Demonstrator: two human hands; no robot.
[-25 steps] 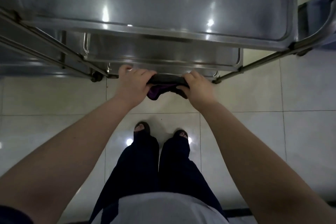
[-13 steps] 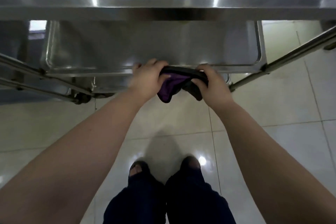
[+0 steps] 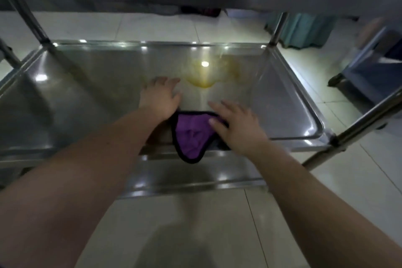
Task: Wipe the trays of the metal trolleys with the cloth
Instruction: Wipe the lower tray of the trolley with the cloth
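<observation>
Cloth [image 3: 191, 135] sits mid-frame under your flat right hand [image 3: 237, 125], left hand [image 3: 161, 98] flat on the tray [image 3: 87, 98]; next, wipe the yellow mark [image 3: 202, 80].

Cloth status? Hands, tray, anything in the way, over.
Both hands open: left hand flat on the tray, right hand resting on the cloth. Cloth draped over tray's near rim. Ahead of the fingers: yellowish patch on tray.

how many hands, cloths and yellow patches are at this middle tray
hands: 2, left hand and right hand
purple cloth: 1
yellowish patch: 1
total: 4
</observation>
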